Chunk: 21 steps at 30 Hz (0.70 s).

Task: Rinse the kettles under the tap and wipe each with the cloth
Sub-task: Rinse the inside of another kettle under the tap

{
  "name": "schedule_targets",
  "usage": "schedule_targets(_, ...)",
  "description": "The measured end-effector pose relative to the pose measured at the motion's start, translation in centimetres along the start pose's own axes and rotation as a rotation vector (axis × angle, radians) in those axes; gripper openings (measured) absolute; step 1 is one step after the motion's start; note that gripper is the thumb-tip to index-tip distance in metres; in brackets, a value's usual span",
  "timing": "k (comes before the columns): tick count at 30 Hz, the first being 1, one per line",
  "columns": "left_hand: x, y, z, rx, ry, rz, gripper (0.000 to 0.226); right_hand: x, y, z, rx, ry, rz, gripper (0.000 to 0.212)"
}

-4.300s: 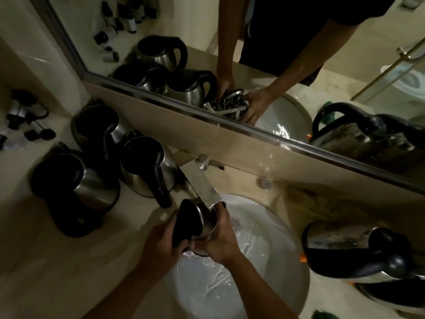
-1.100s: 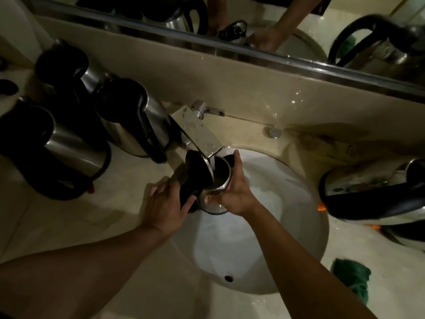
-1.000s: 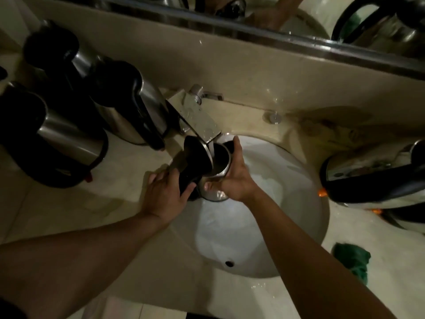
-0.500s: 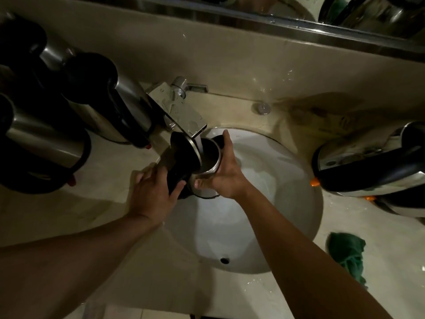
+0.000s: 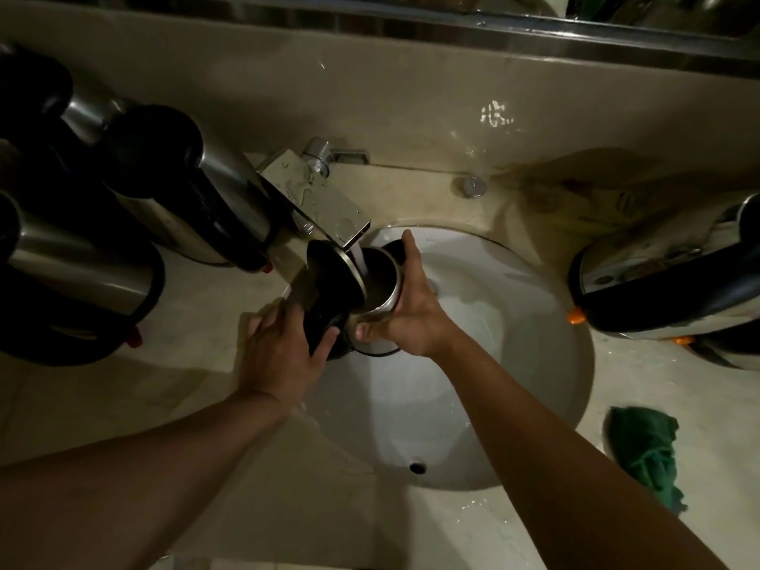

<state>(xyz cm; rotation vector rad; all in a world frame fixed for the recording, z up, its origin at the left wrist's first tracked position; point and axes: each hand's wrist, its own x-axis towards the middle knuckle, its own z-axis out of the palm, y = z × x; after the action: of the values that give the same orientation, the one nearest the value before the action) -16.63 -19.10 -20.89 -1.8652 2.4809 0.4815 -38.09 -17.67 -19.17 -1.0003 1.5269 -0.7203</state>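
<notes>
Under the running tap (image 5: 329, 207), the kettle (image 5: 376, 298) sits between both hands: left hand (image 5: 283, 351) curls round its handle, right hand (image 5: 411, 310) wraps its steel body.

From where I stand, no writing, brand, number or sign can be read on anything here. The light is dim, and the kettles, the tap and the counter show only bare metal, black plastic and stone, with no lettering clear enough to make out.
</notes>
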Motion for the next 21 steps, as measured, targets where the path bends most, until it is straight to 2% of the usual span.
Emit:
schedule_targets(5, -0.1, 0.0, 0.1, -0.022, 0.02, 0.007, 0.048, 0.5, 0.4, 0.0, 0.008, 0.017, -0.009, 0.159)
schedule_targets(10, 0.3, -0.2, 0.5, 0.0, 0.03, 0.022, 0.059, 0.6, 1.4, 0.0, 0.015, 0.047, -0.034, 0.159)
schedule_targets(15, 0.2, -0.5, 0.7, 0.009, 0.04, 0.048, 0.056, 0.1, 1.2, 0.2, 0.064, 0.06, -0.069, 0.152)
schedule_targets(21, 0.4, -0.2, 0.7, -0.03, 0.082, 0.051, 0.055, 0.5, 1.6, -0.1, 0.075, 0.074, -0.081, 0.155)
